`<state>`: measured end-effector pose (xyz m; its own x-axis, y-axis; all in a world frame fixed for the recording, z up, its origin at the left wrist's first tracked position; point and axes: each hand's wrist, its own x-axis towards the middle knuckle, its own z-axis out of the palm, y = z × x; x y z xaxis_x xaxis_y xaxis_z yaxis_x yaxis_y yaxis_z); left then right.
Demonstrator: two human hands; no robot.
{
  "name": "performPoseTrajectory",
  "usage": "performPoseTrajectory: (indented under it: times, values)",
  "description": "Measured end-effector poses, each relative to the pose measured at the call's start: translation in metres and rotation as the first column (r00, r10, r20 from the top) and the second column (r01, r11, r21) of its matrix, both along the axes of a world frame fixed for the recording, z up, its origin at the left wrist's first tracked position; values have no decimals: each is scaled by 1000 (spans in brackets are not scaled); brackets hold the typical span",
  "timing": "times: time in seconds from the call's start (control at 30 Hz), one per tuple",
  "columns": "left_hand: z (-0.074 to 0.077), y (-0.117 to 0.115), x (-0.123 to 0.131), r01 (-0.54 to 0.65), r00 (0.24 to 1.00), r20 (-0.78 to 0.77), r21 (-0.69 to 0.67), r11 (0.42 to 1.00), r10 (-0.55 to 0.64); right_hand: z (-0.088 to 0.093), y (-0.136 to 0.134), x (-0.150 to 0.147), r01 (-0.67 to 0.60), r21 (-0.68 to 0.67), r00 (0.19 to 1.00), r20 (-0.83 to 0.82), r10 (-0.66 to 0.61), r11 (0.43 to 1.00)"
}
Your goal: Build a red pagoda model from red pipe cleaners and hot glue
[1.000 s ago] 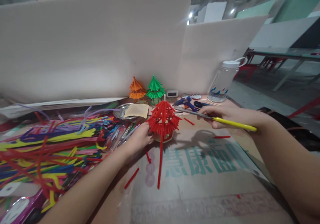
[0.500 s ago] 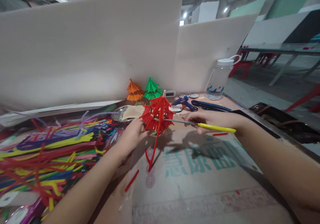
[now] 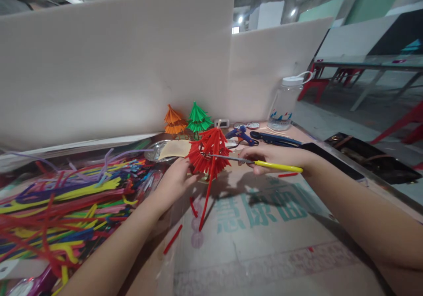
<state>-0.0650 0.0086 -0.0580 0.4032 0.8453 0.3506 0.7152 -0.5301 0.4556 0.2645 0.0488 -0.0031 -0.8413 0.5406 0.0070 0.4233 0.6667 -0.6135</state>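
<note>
A small red tree of bent pipe cleaners [image 3: 211, 148], with a pale stick poking from its top, is gripped low on its left side by my left hand [image 3: 176, 177]. Those fingertips are partly hidden behind it. My right hand [image 3: 269, 155] is closed around a yellow-handled tool [image 3: 279, 167] with a long thin metal end. That metal end reaches across the front of the red tree, among its strands; whether its tip grips a strand, I cannot tell. A long red pipe cleaner [image 3: 206, 203] hangs from the tree towards the tabletop.
Orange [image 3: 174, 120] and green [image 3: 199, 118] pipe-cleaner trees stand at the back. Many colored pipe cleaners [image 3: 66, 207] lie left. A blue glue gun [image 3: 241, 133], a clear water bottle [image 3: 282, 106] and a dark phone-like slab [image 3: 333, 160] are right. Red cut pieces [image 3: 172, 239] lie in front.
The tool's metal end has moved left, further across the red tree. A short red piece by the hanging strand now lies apart from it. The view has shifted slightly.
</note>
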Motion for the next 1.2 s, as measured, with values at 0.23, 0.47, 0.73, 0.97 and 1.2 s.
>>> performPoseTrajectory:
  times: [0.23,0.47,0.73,0.97,1.2]
  values:
    - [-2,-2,0,-25,997,-68,14,1000,26,2,-4,-6,-31,8,998,-49,32,999]
    - [2,-5,4,-25,995,-93,23,999,27,2,-9,-12,-35,10,996,-81,36,999]
    - [4,-6,4,-18,992,-124,75,997,27,2,-8,-11,-31,43,998,-60,34,999]
    - [1,-5,4,-69,987,-143,44,997,74,4,-13,-19,-12,39,998,-60,14,999]
    - [0,-8,5,-73,986,-147,13,997,74,3,-12,-16,-45,61,997,-61,49,997]
